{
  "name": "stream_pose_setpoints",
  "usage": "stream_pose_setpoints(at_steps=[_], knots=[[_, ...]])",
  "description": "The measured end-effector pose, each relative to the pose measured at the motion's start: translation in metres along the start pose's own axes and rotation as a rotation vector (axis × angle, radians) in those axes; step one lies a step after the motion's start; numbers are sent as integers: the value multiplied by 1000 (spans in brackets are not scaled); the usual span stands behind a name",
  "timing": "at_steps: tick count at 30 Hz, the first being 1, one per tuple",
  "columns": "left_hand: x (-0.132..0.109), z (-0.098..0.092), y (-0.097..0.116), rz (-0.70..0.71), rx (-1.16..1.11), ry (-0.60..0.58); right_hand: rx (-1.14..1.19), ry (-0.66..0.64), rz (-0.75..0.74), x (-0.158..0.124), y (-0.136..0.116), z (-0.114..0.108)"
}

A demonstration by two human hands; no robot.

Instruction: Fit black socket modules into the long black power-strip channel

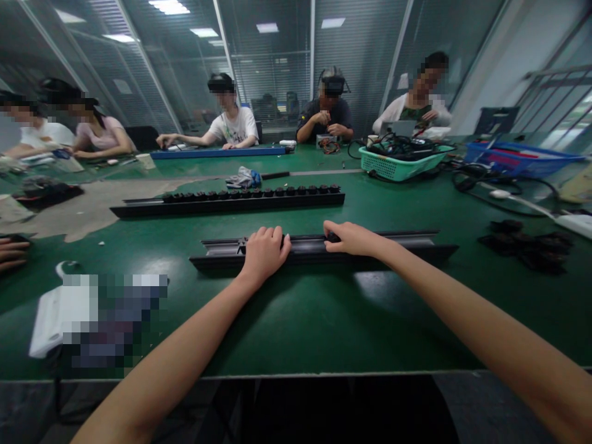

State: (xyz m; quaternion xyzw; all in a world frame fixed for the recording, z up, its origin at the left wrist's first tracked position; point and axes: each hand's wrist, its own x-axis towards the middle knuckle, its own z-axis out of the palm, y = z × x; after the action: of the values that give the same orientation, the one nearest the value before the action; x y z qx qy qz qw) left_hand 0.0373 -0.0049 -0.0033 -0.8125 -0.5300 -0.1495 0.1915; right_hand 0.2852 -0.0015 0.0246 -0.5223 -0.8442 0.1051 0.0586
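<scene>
A long black channel-shaped rail (305, 254) lies crosswise on the green table in front of me. My left hand (266, 250) is closed over its left half, fingers curled across the rail; a small black part (242, 245) shows in the channel just left of it. My right hand (349, 237) pinches a small black part (332, 237) at the middle of the rail, thumb and forefinger pressed on it. Farther back, a second black rail (231, 203) carries a row of several small black parts. A pile of similar black parts (527, 243) sits at the right.
Behind the rails lie a glove (243, 178), a blue bar (219, 153), and a green basket (402, 161) of cables. A blue tray (522, 157) and cables are at far right. A white device (53, 314) rests front left. Another person's hand (13, 251) shows at the left edge; co-workers sit opposite.
</scene>
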Motion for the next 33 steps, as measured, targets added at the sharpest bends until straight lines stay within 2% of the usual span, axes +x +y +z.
stream_pose_setpoints(at_steps=[23,33], knots=[[0,-1,0,-4,-8,-3,27,12,9,-9,13,-1],[0,-1,1,-8,13,-11,46,285,-103,-22,19,28]])
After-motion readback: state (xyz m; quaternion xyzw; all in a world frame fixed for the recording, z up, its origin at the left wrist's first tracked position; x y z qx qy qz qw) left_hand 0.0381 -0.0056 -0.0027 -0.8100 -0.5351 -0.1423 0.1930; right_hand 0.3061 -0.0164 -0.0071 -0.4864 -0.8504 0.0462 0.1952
